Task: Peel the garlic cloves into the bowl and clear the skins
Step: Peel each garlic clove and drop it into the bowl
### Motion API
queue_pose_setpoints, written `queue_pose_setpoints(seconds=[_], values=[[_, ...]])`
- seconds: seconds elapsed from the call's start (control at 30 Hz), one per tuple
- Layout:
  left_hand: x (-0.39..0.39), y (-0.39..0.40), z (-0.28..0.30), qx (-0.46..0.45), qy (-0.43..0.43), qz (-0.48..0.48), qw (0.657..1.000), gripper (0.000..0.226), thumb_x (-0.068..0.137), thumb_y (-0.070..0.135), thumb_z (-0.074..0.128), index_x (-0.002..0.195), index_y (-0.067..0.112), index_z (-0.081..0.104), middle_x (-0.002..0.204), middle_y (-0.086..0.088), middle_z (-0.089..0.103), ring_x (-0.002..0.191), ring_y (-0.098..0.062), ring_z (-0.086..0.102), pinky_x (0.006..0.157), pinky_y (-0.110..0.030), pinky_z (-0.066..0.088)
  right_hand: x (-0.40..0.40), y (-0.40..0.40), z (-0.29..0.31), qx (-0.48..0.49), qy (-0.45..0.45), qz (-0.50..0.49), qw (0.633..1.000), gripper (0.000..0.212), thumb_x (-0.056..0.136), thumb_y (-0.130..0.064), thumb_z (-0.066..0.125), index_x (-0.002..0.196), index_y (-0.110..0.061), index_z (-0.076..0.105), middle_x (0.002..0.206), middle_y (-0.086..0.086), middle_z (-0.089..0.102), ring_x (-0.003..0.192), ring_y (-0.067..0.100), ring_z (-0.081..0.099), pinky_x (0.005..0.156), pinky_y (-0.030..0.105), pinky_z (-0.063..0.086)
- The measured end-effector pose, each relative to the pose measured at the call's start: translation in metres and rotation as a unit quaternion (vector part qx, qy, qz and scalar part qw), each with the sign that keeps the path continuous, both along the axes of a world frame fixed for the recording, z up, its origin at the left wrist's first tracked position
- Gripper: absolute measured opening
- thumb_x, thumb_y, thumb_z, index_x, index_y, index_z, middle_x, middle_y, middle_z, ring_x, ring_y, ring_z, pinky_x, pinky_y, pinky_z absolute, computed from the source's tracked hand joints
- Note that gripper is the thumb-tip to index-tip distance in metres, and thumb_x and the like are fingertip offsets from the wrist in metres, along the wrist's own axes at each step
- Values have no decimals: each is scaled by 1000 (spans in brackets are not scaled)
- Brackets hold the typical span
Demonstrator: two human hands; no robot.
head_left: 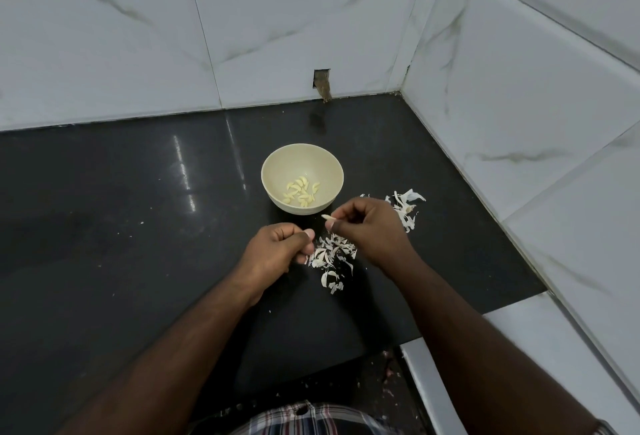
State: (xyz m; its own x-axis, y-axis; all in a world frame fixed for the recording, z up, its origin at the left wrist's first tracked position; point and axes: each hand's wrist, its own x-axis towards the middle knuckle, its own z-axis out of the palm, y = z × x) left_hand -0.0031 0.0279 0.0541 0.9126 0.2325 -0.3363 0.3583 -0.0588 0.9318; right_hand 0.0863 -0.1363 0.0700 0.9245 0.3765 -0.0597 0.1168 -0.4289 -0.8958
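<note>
A cream bowl [302, 163] stands on the black counter and holds several peeled garlic cloves [302, 192]. Just in front of the bowl my right hand [367, 230] pinches a pale garlic clove [328, 217] between thumb and fingertips. My left hand [282, 245] is a little lower and to the left, its fingers curled with the thumb on top; nothing shows in it. A heap of white garlic skins [330, 254] lies on the counter between and below the hands. A second heap of skins [405, 207] lies to the right, behind my right hand.
The black counter [138, 226] runs into a corner of white marble-look wall tiles [502, 122] at the back and right. A small hole in the tile [322, 82] sits behind the bowl. The counter's front edge is near my checked shirt [311, 419].
</note>
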Motion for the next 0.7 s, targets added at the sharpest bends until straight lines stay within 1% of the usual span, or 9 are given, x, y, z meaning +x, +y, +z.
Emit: queue_pose_setpoints(seconds=[0.1,0.17,0.2,0.27,0.33,0.43,0.47,0.6,0.7], values=[[-1,7,-5,65,3,-8,998,30,92,36,71,77,10,72,70,-12,69,58,-18,56,58,-29,47,10,6,6,-21,-31,-18,999,14,78,-24,83,74,-20,71,64,-6,69,54,2,56,56,23,47],[0,10,-9,108,3,-22,994,24,90,36,73,76,16,74,76,-11,73,65,-31,64,62,-37,56,17,13,8,-43,-60,-34,997,12,80,-28,81,77,-20,72,67,-7,70,57,2,58,59,23,49],[0,12,-11,128,5,-25,991,19,90,34,73,76,20,75,76,-7,74,69,-31,69,65,-39,58,20,18,11,-57,-75,-38,995,11,82,-28,79,79,-20,73,68,-8,69,59,1,59,61,21,49],[2,16,-13,171,11,-36,985,13,90,28,73,77,27,76,76,5,75,72,-25,72,67,-35,59,25,26,15,-78,-103,-36,991,10,83,-28,76,81,-19,74,67,-12,67,62,-1,59,64,19,48],[2,19,-15,193,10,-50,980,17,89,18,73,81,33,75,79,13,75,77,-14,72,73,-30,59,29,33,18,-84,-118,-27,989,7,83,-25,77,81,-19,75,67,-14,66,64,-1,59,68,20,50],[0,22,-17,197,-7,-56,979,25,88,10,73,89,36,75,84,16,75,82,-1,69,83,-26,57,32,40,19,-97,-120,-9,988,5,81,-19,78,83,-20,74,69,-14,65,63,-3,57,70,20,51],[0,22,-17,209,-7,-56,976,22,89,13,73,90,35,75,85,16,74,82,1,68,82,-24,56,33,41,19,-102,-122,-3,987,6,82,-17,75,87,-20,75,74,-14,68,66,-3,58,73,20,51],[0,19,-15,252,-6,-57,966,8,92,29,70,93,34,77,86,20,73,83,6,65,71,-12,47,27,41,17,-149,-120,42,981,40,85,-8,58,118,-27,73,112,-12,73,85,1,60,92,25,51],[2,14,-19,288,-18,-88,954,11,91,25,70,96,32,77,84,21,70,81,8,63,67,-4,39,24,38,13,-197,-121,91,969,44,86,-7,55,124,-24,70,120,-8,71,110,9,63,101,30,49]])
